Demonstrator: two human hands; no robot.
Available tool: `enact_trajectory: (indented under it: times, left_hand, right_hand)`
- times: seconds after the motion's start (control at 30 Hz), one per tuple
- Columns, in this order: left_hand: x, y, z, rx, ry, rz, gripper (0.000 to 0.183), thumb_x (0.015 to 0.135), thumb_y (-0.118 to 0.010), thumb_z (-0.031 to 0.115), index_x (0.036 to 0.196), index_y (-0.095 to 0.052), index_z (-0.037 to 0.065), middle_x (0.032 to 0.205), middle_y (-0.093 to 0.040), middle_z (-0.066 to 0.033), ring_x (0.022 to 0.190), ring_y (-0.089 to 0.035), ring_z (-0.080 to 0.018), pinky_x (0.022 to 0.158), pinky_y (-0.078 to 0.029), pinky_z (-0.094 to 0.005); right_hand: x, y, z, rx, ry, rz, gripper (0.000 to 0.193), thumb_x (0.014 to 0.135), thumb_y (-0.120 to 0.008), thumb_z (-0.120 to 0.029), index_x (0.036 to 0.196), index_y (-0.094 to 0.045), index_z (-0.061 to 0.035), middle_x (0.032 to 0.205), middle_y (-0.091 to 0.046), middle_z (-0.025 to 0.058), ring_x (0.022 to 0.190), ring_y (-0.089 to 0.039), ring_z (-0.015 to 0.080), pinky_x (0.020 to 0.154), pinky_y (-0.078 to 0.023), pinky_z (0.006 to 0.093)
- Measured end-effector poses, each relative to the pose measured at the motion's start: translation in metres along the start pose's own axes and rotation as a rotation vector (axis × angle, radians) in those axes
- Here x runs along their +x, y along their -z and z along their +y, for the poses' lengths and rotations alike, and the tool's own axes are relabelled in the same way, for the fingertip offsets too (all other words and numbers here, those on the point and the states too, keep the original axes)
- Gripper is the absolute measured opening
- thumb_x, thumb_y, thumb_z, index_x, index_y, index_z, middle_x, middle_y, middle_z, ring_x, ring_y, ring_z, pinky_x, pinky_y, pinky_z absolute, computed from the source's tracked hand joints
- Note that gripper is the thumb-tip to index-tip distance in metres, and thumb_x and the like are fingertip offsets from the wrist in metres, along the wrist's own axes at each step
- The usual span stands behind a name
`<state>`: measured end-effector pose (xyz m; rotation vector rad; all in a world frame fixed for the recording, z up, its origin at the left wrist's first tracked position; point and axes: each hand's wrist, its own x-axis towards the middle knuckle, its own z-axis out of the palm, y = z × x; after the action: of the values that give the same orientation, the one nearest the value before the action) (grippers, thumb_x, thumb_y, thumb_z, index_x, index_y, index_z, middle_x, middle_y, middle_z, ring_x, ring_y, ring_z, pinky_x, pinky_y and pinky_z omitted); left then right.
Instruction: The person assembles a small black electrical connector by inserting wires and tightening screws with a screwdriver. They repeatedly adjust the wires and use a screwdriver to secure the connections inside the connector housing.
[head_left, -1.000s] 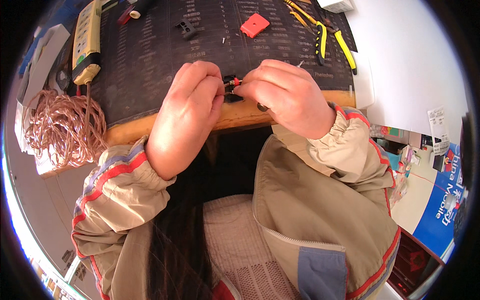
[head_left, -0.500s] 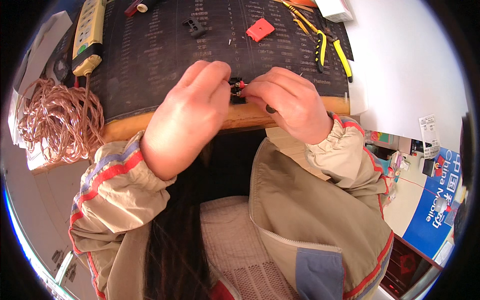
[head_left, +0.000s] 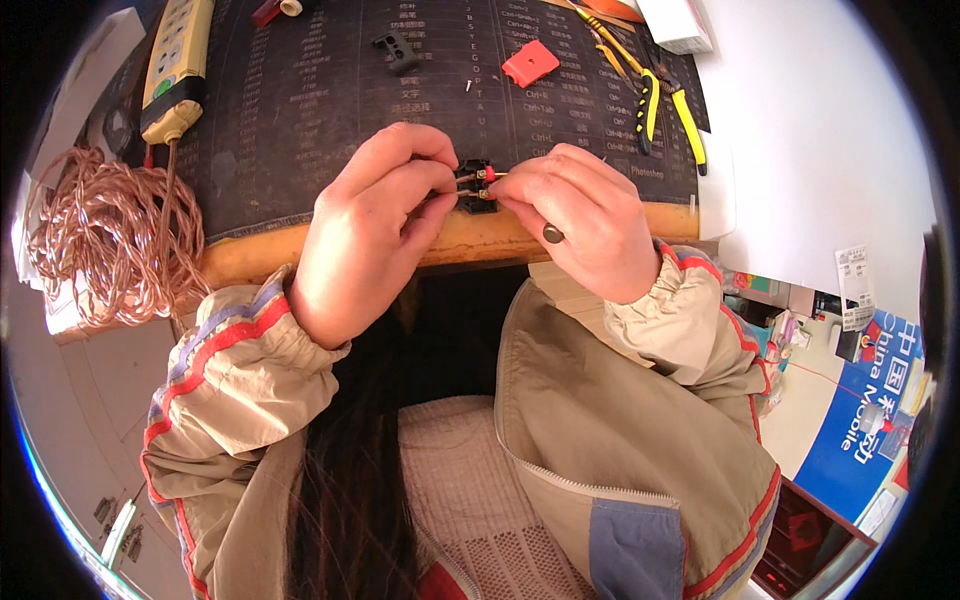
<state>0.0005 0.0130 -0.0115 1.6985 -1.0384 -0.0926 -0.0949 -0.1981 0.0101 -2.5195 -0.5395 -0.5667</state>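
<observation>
A small black plastic housing (head_left: 478,205) with brass screw terminals lies at the front edge of the dark desk mat, between my hands. My left hand (head_left: 375,225) is closed, its thumb and fingertips pinching thin copper-coloured wires (head_left: 466,188) that run into the housing. A bit of red shows at the housing's right side, beside my right fingertips. My right hand (head_left: 580,215) is closed with its fingertips at that side. From under its palm sticks the dark round end of a slim tool (head_left: 552,233); the rest of it is hidden.
Farther back on the mat are a dark plastic cover (head_left: 396,53), a red plastic piece (head_left: 531,64) and a small screw (head_left: 468,86). Yellow-and-black pliers (head_left: 648,110) lie at right. At left are a power strip (head_left: 180,70) and a coil of copper-coloured cable (head_left: 125,240).
My left fingers have shifted and loosened their curl, so the wires between them and the housing show more. The right hand has turned slightly and stays at the housing.
</observation>
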Motion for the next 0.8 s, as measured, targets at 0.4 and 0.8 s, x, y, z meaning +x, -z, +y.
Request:
enact_trajectory:
  times: [0.4,0.8]
  left_hand:
    - [-0.005,-0.011,-0.001,0.095,-0.141,0.086,0.018,0.083,-0.072,-0.010,0.099,-0.066,-0.003,0.111,-0.064,-0.0123,0.099,-0.065,-0.0298,0.087,-0.054,-0.0366]
    - [-0.007,-0.019,-0.002,0.141,-0.125,0.190,0.019,0.084,-0.072,-0.008,0.100,-0.065,-0.003,0.111,-0.062,-0.0136,0.099,-0.062,-0.0337,0.088,-0.052,-0.0399]
  right_hand:
    - [0.002,0.005,-0.005,0.018,-0.061,-0.062,0.026,0.073,-0.069,0.008,0.097,-0.070,-0.0014,0.089,-0.069,0.0091,0.077,-0.064,0.0271,0.067,-0.054,0.0373]
    - [0.006,0.005,-0.005,-0.006,-0.081,-0.040,0.030,0.069,-0.071,0.010,0.096,-0.071,-0.0035,0.083,-0.068,0.0076,0.072,-0.062,0.0261,0.064,-0.052,0.0351]
